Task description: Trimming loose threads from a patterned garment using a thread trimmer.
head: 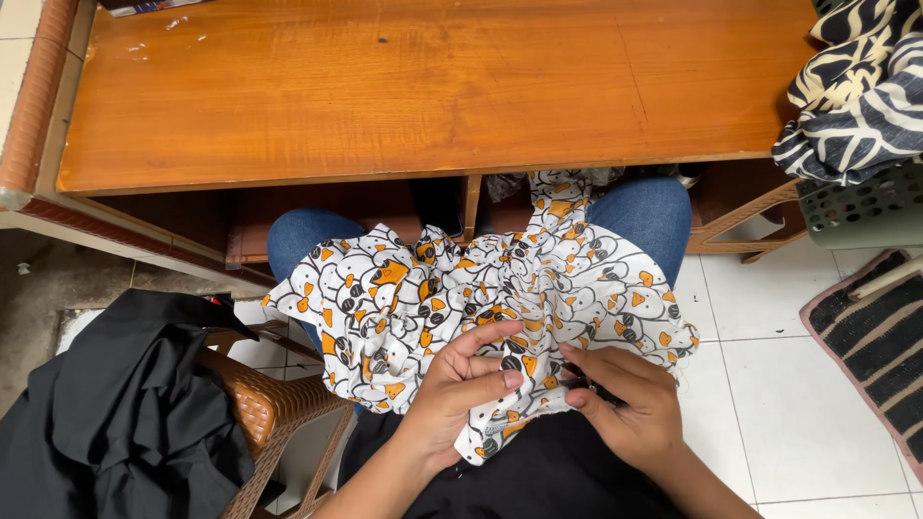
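Observation:
A white cloth printed with black and orange cartoon figures (404,298) lies bunched across my lap, over blue jeans. My left hand (460,384) pinches a fold of its near edge between thumb and fingers. My right hand (625,399) grips the same edge just to the right, fingers closed; a small dark object seems to sit between them, too hidden to identify. The two hands almost touch.
A wooden desk (385,86) stretches ahead, with open shelves under it. Black fabric (125,404) is draped over a woven chair (279,413) at my left. A black-and-cream patterned cloth (856,86) hangs over a green perforated basket (856,207) at right. A striped mat (875,346) lies on white tiles.

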